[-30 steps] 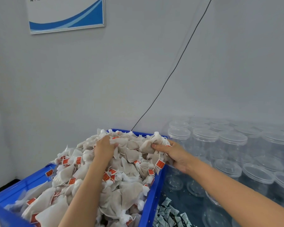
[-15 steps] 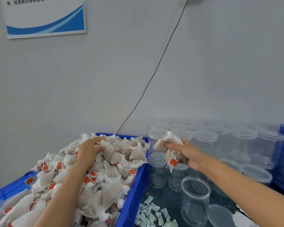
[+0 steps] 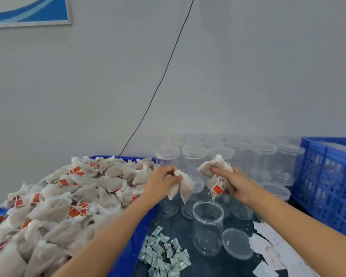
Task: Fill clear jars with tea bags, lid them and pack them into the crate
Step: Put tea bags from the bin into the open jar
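One open jar (image 3: 207, 230) stands below the two hands, its loose lid (image 3: 238, 243) just right of it on the counter (image 3: 212, 264). The left hand (image 3: 161, 182) pinches two tea bags (image 3: 181, 186); half a second ago it was still in the blue bin (image 3: 132, 244). The right hand (image 3: 233, 182) grips a bunch of tea bags (image 3: 215, 172), too many to count. Beyond the fingers stand many lidded jars (image 3: 194, 154), with a blue crate (image 3: 328, 176) to the right.

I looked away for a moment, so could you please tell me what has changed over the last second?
The left hand lifted tea bags out of the blue bin and carried them right, above the open jar. The right hand, already holding its bunch, moved right too. The jar's lid and the lidded jars stayed put.
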The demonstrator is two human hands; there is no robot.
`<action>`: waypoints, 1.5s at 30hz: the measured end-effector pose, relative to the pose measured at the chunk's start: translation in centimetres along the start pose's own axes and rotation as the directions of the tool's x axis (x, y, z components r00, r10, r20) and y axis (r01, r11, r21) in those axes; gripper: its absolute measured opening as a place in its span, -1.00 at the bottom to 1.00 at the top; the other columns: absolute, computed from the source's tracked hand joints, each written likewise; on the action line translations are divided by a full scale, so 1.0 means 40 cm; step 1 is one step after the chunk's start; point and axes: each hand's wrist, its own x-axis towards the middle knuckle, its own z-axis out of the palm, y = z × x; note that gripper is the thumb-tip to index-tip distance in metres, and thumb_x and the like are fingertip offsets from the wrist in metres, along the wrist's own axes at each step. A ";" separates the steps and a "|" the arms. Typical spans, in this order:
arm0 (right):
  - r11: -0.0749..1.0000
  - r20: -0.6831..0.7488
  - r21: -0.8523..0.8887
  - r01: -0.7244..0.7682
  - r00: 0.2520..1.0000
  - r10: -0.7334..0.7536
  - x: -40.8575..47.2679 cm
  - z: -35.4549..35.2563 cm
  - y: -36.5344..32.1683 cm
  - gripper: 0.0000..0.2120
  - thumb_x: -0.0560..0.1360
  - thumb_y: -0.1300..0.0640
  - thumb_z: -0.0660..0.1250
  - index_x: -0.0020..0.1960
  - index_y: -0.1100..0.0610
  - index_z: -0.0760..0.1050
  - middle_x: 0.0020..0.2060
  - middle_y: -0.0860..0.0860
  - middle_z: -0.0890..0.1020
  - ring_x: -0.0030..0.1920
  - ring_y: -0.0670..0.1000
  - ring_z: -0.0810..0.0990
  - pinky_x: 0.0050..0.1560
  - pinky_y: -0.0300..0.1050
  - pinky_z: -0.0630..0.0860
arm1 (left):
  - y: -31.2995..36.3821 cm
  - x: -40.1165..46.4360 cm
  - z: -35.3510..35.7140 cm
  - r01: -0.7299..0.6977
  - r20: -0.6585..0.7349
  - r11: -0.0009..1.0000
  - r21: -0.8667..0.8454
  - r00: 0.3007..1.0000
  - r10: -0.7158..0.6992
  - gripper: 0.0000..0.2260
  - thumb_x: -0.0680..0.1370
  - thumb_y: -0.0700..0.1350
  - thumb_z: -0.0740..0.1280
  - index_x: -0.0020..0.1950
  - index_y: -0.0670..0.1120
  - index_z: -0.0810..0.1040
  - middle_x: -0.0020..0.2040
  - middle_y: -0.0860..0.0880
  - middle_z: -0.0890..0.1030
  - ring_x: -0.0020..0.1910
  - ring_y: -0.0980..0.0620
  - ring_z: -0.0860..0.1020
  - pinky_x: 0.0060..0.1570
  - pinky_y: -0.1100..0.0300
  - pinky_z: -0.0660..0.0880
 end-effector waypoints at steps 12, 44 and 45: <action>0.999 -0.049 -0.038 -0.015 0.999 0.013 -0.048 -0.146 0.024 -0.80 0.40 0.19 0.46 0.00 0.13 0.53 -0.41 -0.03 0.65 -0.41 -0.09 0.63 -0.39 -0.17 0.54 | 0.024 0.058 0.201 0.024 0.279 0.971 0.240 0.956 -0.093 -0.83 0.49 -0.13 0.44 0.05 -0.15 0.60 0.00 -0.08 0.59 -0.06 0.07 0.48 -0.06 0.30 0.39; 0.899 0.121 -0.415 0.140 0.988 -0.098 -0.092 -0.084 0.058 -0.91 0.41 0.19 0.49 -0.13 0.18 0.62 -0.29 0.05 0.70 -0.32 -0.09 0.65 -0.32 -0.33 0.53 | 0.070 0.042 0.213 -0.052 0.098 0.999 -0.007 0.994 0.053 -0.90 0.47 -0.05 0.47 -0.06 -0.03 0.63 -0.18 0.11 0.62 -0.16 0.12 0.58 -0.07 0.24 0.54; 0.901 0.103 -0.412 0.135 0.990 -0.101 -0.092 -0.088 0.057 -0.87 0.41 0.15 0.49 -0.10 0.19 0.62 -0.27 0.07 0.70 -0.32 -0.08 0.65 -0.31 -0.31 0.53 | 0.066 0.041 0.209 -0.064 0.060 0.998 0.004 0.996 0.064 -0.93 0.48 -0.08 0.46 -0.09 -0.03 0.62 -0.20 0.11 0.61 -0.18 0.12 0.58 -0.10 0.24 0.55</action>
